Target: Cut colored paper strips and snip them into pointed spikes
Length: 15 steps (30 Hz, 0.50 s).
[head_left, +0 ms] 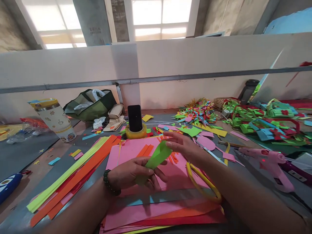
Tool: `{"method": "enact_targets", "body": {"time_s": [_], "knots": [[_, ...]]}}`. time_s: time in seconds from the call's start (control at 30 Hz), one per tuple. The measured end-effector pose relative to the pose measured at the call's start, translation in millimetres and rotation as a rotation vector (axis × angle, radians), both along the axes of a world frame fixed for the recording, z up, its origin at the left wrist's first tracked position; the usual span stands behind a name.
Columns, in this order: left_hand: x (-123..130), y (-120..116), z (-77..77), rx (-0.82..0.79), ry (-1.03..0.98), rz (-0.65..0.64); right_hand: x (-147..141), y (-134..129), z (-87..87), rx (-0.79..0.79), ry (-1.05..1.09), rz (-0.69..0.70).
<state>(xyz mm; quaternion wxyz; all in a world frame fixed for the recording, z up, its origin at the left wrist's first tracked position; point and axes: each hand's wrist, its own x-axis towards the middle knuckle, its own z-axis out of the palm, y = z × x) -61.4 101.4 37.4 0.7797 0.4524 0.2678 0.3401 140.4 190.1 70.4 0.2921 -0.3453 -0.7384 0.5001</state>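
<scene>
My left hand (138,174), with a dark bead bracelet at its wrist, is closed around a bright green strip (158,157) of paper or felt. The strip's upper end curls over into a loop. At that end the fingers of my right hand (181,144) touch the strip; its thumb is hidden. Below both hands lies a stack of pink sheets (117,208), with orange and red sheets under it. A flat ruler-like strip (175,196) crosses the stack. Yellow-handled scissors (215,191) rest by my right forearm. Short orange strips (145,150) lie behind my left hand.
Long yellow and orange strips (80,174) lie at left, near a tumbler (55,122). A phone (135,118) stands in a tape roll (136,131). A pink glue gun (270,162) is at right, before a pile of colourful pieces (273,122).
</scene>
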Motion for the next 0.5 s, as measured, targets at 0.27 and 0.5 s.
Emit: {"method": "enact_targets", "body": {"time_s": [0.27,0.5], "knots": [[4.7,1.2,-3.8,-0.058,-0.008,0.025,-8.3,-5.6,-5.8,-0.044,0.117,-0.02],[3.5,5.4,-7.7,-0.118,-0.044,-0.005,-13.2,-5.0,-9.5,0.036,0.039,0.001]]}}
